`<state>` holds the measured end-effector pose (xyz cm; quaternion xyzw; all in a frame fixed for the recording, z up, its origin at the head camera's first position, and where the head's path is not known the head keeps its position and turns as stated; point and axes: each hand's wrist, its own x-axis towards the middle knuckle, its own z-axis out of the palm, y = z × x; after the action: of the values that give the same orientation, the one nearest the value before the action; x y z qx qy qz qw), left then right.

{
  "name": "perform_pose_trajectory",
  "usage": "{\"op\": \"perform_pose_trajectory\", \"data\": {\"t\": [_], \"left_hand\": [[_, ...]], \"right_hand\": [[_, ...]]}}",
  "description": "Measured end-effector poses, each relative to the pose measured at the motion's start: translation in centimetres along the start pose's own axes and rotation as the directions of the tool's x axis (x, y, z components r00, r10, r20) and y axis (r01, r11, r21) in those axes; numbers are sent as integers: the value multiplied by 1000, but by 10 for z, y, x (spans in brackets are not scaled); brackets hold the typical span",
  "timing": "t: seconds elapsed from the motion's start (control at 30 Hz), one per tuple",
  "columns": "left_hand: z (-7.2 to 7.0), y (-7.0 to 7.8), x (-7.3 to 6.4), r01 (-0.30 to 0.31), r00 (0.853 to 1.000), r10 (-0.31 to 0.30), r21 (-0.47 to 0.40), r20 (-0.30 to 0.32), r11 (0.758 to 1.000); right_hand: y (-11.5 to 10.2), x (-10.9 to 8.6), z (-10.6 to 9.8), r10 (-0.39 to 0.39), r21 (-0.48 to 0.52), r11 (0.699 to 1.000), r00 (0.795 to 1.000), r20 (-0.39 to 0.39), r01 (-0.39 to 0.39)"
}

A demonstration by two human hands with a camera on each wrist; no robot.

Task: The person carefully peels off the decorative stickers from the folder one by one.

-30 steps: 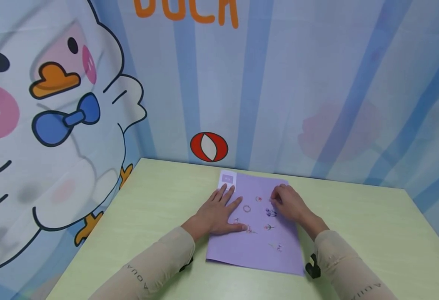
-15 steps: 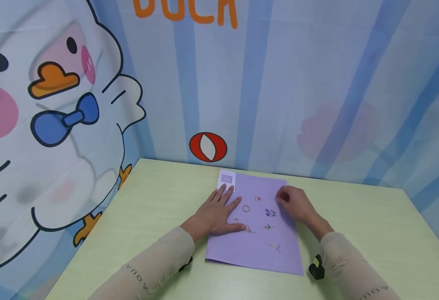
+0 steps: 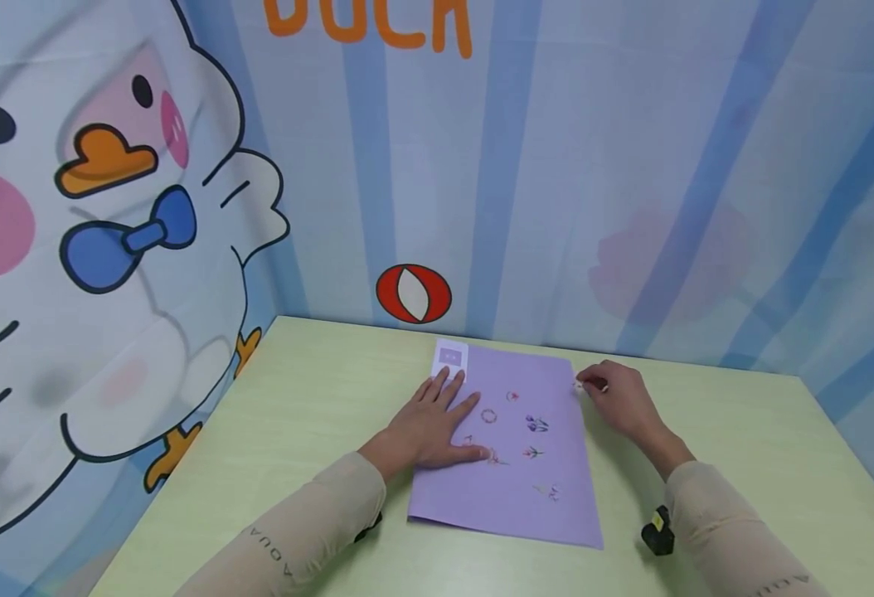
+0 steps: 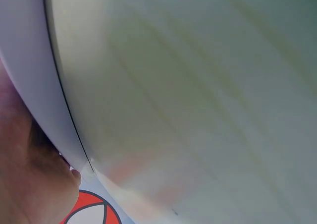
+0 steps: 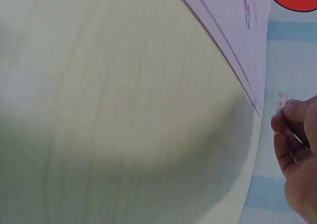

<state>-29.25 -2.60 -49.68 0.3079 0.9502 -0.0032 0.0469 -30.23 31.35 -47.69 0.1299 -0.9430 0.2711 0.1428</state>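
Note:
A purple sheet (image 3: 512, 514), perhaps a folder or booklet, lies on the table with several small flower stickers (image 3: 537, 424) scattered over it. My left hand (image 3: 429, 423) rests on its left side with fingers spread, just below a white label (image 3: 441, 348) in the top corner. Beyond the sheet's upper right edge, my right hand (image 3: 619, 402) pinches a small whitish sticker with pinkish marks (image 5: 283, 97) between thumb and forefinger. In the left wrist view, part of the left hand (image 4: 29, 169) shows beside the sheet's edge (image 4: 29, 50).
The pale yellow-green table (image 3: 318, 373) extends on both sides of the sheet. A printed cloth backdrop (image 3: 437, 166) with a cartoon duck stands along the back and left. Black wrist cameras (image 3: 658, 531) sit under the sleeves.
My right hand has moved rightward off the purple sheet, carrying the small sticker past its edge. The left hand has stayed in place.

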Motion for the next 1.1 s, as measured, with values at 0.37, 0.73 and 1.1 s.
{"op": "perform_pose_trajectory", "data": {"t": [0.37, 0.73, 1.1], "left_hand": [[-1, 0, 0, -14, 1000, 14, 5, -2, 1000], [0, 2, -1, -8, 1000, 8, 19, 3, 1000], [0, 0, 0, 13, 1000, -13, 45, 1, 999]], "right_hand": [[41, -2, -23, -40, -97, 995, 998, -49, 35], [66, -3, -28, 8, -157, 988, 1000, -21, -11], [71, 5, -23, -22, -159, 987, 1000, -3, 21]]}}
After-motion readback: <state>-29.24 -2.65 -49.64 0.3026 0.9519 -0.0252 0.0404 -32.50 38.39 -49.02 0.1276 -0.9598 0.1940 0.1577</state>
